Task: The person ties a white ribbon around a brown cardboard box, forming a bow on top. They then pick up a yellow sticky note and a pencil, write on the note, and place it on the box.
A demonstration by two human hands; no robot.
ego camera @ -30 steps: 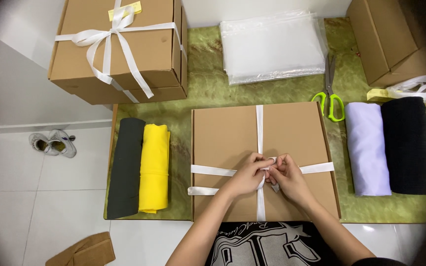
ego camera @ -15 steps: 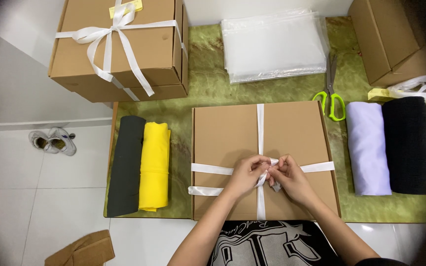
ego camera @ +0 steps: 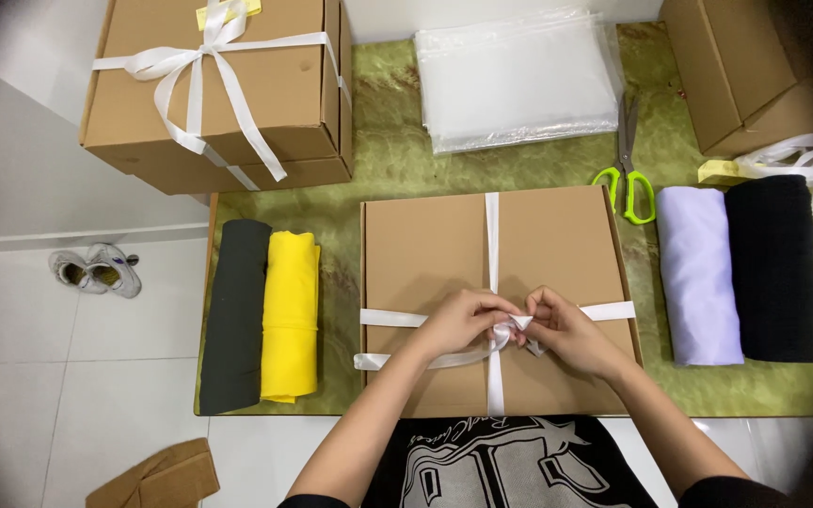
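My left hand (ego camera: 458,325) and right hand (ego camera: 566,334) meet over the cardboard box (ego camera: 425,254), fingers pinched tight on the white ribbon (ego camera: 492,235) at its crossing.

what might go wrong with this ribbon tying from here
The left hand and right hand pinch the white ribbon only at the crossing on the flat brown box; a slip may loosen the wrap. The loose ribbon tail trails towards the box's left edge and may snag or get pulled. The box's near edge sits close to the edge of the green table, so a hard tug might shift it off.
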